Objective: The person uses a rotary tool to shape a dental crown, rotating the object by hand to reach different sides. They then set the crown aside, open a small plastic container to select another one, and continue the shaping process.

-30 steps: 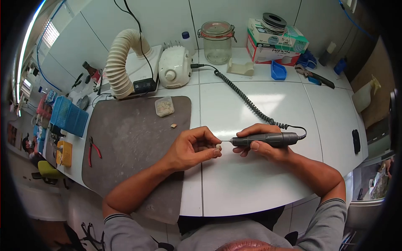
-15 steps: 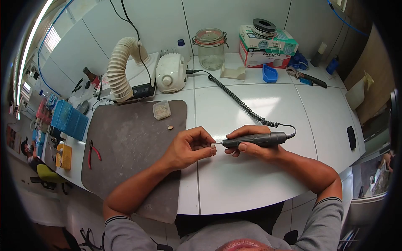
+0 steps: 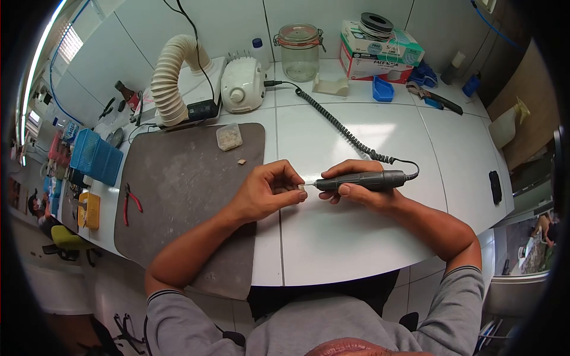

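White-tiled floor (image 3: 113, 279), pale panelled walls (image 3: 234, 24).

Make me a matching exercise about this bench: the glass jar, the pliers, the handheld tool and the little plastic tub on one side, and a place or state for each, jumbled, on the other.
Things
1. Glass jar
2. Pliers
3. Handheld tool
4. Plastic tub

Places and states
A. Gripped in the right hand
B. Full of small pale pieces
C. Closed, standing at the back
D. Red-handled, lying on the gray mat

Right pairs: 1-C, 2-D, 3-A, 4-B
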Motion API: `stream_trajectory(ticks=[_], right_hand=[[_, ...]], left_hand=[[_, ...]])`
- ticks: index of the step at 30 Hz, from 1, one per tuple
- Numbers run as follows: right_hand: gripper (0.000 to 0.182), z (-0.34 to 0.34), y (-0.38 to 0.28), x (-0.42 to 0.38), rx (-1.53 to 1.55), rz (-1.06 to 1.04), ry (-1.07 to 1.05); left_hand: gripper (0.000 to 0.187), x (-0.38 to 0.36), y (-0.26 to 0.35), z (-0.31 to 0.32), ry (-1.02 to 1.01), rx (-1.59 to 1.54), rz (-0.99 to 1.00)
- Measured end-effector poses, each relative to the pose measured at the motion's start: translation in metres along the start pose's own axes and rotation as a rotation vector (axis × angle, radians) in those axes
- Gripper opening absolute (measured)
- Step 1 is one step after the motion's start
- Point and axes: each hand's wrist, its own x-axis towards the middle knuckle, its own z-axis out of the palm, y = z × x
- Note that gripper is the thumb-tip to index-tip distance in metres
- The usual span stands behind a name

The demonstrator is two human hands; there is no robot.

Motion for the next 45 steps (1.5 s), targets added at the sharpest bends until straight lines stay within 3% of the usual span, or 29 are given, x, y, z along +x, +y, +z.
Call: stream_trajectory(ticks=[45], right_hand=[[0.036, -0.0012, 0.0046, 0.0012, -0.136, -0.050, -0.035]], left_hand=[[0.021, -0.0001, -0.0013, 0.0000, 0.011, 0.021, -0.051]])
